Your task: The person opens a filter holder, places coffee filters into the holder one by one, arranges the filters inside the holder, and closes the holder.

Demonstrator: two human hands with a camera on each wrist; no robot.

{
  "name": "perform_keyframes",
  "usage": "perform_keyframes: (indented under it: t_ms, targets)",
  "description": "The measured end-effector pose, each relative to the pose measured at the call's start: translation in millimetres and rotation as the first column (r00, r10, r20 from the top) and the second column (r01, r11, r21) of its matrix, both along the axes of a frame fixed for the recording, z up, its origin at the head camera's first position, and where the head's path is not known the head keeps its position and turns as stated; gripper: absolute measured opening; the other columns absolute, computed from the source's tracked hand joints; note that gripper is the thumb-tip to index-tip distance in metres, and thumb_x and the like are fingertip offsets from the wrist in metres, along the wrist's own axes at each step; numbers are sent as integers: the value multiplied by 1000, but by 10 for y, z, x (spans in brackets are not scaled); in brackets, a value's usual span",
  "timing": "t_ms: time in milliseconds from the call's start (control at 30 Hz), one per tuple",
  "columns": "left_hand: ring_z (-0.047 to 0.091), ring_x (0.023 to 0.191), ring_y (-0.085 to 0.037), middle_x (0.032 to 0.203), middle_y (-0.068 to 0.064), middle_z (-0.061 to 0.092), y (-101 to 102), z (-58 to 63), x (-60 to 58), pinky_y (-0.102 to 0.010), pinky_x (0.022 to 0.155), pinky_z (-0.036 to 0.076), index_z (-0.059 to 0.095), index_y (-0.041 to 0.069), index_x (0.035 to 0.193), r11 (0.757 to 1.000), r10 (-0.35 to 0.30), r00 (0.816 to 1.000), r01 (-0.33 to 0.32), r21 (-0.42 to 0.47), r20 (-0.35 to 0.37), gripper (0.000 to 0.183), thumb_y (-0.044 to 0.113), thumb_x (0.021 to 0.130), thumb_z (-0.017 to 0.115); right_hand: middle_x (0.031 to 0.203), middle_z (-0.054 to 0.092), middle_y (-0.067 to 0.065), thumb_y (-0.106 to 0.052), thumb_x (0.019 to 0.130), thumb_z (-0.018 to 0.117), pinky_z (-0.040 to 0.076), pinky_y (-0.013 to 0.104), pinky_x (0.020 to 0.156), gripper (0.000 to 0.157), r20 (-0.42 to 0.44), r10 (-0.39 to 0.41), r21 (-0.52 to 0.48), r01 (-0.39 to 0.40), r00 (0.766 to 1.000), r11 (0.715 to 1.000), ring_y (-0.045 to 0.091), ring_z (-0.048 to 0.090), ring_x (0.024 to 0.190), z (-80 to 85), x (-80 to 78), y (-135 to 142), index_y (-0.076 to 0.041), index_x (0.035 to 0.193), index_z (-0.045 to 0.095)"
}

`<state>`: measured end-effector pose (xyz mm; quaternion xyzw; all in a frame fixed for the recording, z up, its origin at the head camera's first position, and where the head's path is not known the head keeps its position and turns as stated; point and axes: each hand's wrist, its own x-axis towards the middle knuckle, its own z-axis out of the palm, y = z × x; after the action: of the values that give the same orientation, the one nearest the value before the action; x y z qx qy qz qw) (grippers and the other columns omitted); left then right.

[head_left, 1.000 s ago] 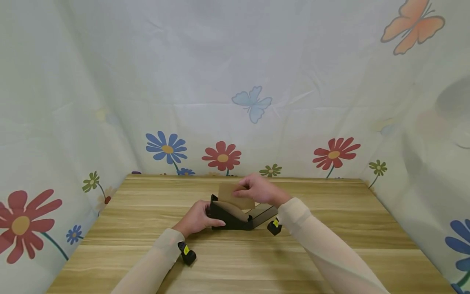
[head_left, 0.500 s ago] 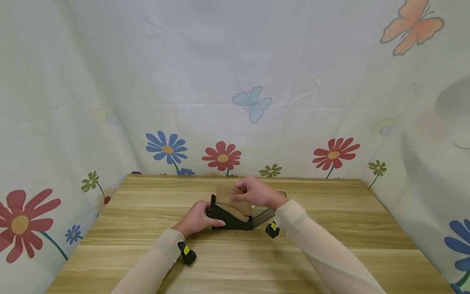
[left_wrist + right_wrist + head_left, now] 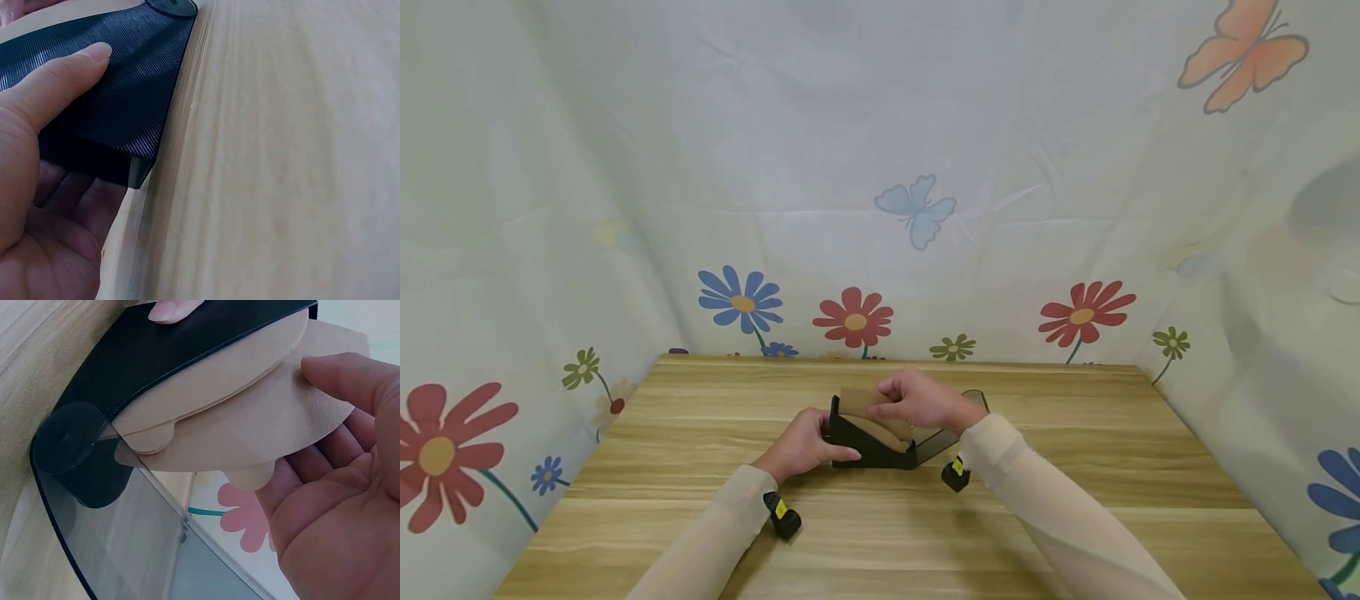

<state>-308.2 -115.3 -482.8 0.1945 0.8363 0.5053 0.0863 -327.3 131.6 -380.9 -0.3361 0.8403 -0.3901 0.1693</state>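
Observation:
A black ribbed filter holder stands on the table with its smoky clear lid swung open to the right. My left hand grips its left end, thumb on the near side and fingers beneath or behind. Inside sits a stack of brown paper coffee filters with rounded tabs. My right hand pinches a brown coffee filter between thumb and fingers. That filter overlaps the holder's far side and sticks up above the stack; its lower edge is partly hidden in the head view.
The wooden table reaches back to a white curtain printed with flowers and butterflies. A small black camera with a yellow mark is strapped at each wrist. The opened lid's hinge is at the holder's right end.
My right hand has moved down and slightly left with the coffee filter, which now sits lower in the holder. More of the open lid shows. My left hand keeps its place on the holder.

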Motion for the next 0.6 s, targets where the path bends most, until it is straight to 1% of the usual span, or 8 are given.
perform_keyframes:
  t_ms: [67, 200, 300, 400, 500, 600]
  targets:
    - [61, 73, -14, 88, 1, 76, 1, 1, 0, -27, 67, 49, 75, 15, 106, 1000, 0, 1000, 0, 1, 4, 37, 35, 79, 90, 58, 35, -6, -19, 99, 69, 30, 25, 53, 40, 18, 10, -3, -10, 1000, 1000, 10, 33, 49, 4, 13, -7, -9, 68, 46]
    - [63, 73, -13, 89, 2, 77, 1, -6, -5, -27, 68, 50, 75, 15, 106, 1000, 2, 1000, -2, 3, 10, 37, 35, 79, 90, 60, 38, -7, -16, 101, 66, 29, 25, 52, 30, 42, 30, -2, -30, 999, 1000, 9, 32, 49, 5, 25, -23, -9, 73, 60]
    - [62, 71, -13, 86, 1, 76, 0, -15, -11, -28, 65, 49, 75, 15, 105, 1000, 4, 1000, -4, 0, 10, 36, 35, 78, 90, 62, 38, -7, -15, 103, 63, 30, 25, 53, 28, 57, 54, 4, -55, 997, 998, 10, 31, 49, 3, 33, -27, -7, 75, 63]
    - [61, 69, -14, 84, 1, 75, 0, -24, -17, -29, 63, 49, 75, 14, 104, 1000, 4, 1000, -4, -2, 5, 36, 34, 78, 90, 63, 36, -6, -14, 104, 60, 32, 26, 55, 32, 64, 82, 14, -83, 995, 996, 10, 31, 50, 1, 38, -24, -5, 73, 58]
    - [61, 69, -14, 85, 0, 75, 0, -30, -22, -29, 63, 49, 75, 14, 105, 1000, 5, 1000, -5, -5, 2, 37, 34, 78, 90, 63, 35, -6, -15, 104, 59, 32, 26, 56, 35, 69, 101, 27, -103, 992, 994, 10, 30, 51, 2, 41, -12, -5, 71, 54]
    - [61, 69, -14, 86, 1, 76, 1, -33, -28, -29, 64, 48, 75, 14, 106, 1000, 5, 1000, -5, -3, 2, 38, 35, 78, 90, 64, 35, -5, -17, 105, 59, 33, 26, 57, 36, 83, 112, 30, -115, 990, 993, 10, 30, 50, 10, 46, 4, -3, 72, 51]
